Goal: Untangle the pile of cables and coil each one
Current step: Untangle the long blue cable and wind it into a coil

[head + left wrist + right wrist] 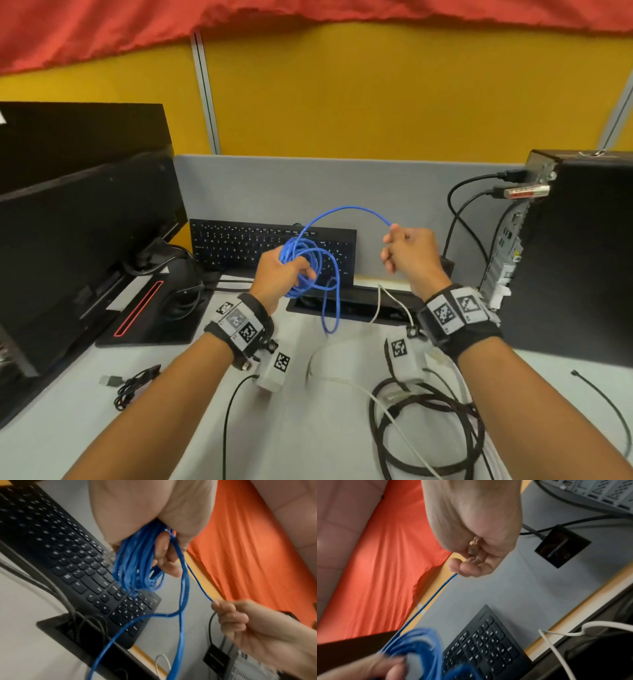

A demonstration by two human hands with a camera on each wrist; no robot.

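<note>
Left hand [279,274] was clenched round a bundle of finished loops of the blue cable [308,263], held up above the keyboard [239,246]. Right hand [409,253], level with it and off to its right, pinched the cable's free end (plug tucked into the palm). The loose run arched up and over between them, one slack loop dangling under the left hand, so the free end probably needs carrying leftward onto the bundle; black cables [428,428] on the desk [85,428] remained uncoiled.
</note>
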